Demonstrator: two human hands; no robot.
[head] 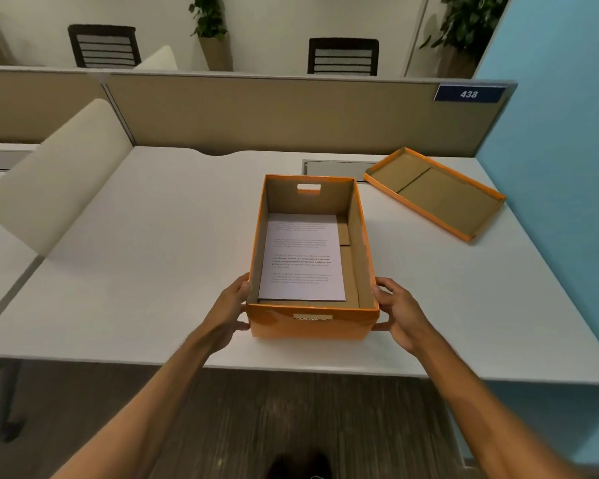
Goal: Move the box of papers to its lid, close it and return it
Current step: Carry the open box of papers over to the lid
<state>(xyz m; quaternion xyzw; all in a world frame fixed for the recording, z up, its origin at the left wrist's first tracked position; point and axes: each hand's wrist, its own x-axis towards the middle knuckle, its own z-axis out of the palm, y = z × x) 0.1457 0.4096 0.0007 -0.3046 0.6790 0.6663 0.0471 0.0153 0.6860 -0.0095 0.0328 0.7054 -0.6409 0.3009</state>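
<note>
An open orange cardboard box (pixel 312 324) stands on the white desk (pixel 153 254), near its front edge. Printed white papers (pixel 303 259) lie flat on its bottom, against the left side. My left hand (pixel 230 311) presses on the box's near left corner and my right hand (pixel 396 314) on its near right corner. The orange lid (pixel 436 193) lies upside down at the far right of the desk, apart from the box, its brown inside facing up.
A beige partition (pixel 256 115) with a blue sign reading 438 (pixel 468 94) closes the back of the desk. A blue wall (pixel 567 167) runs along the right. A cream divider panel (pixel 59 174) stands at the left. A grey cable hatch (pixel 332 167) sits behind the box.
</note>
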